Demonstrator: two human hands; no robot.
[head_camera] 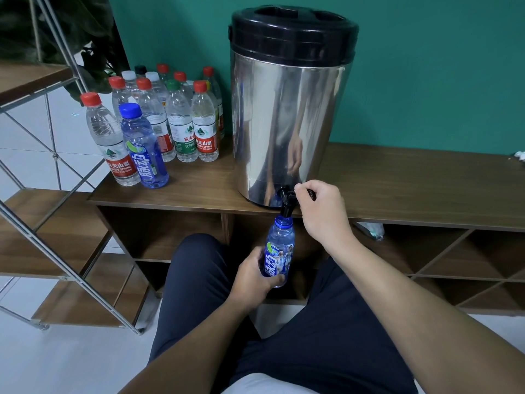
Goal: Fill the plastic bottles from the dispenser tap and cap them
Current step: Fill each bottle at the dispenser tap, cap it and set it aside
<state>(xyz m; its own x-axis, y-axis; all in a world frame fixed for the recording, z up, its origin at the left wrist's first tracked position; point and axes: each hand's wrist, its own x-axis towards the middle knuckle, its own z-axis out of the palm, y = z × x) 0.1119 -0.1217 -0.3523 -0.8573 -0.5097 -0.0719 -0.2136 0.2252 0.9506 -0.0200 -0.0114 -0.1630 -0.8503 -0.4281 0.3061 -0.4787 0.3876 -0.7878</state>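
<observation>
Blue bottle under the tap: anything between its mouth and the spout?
Nothing visible. The left hand holds the uncapped blue bottle with its open neck right below the black tap; the right hand grips the tap lever. No cap or object sits between them.

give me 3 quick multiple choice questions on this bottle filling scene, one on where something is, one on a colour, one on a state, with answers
1. Where is the open blue bottle?
A. under the tap
B. on the shelf top
C. on the floor

2. What colour is the dispenser lid?
A. red
B. black
C. white

3. What is the right hand doing?
A. hanging idle
B. screwing on a cap
C. gripping the tap handle

Answers:
1 A, the left hand holds its uncapped mouth right below the spout.
2 B, the lid on the steel body is black.
3 C, its fingers curl round the black lever.
</observation>
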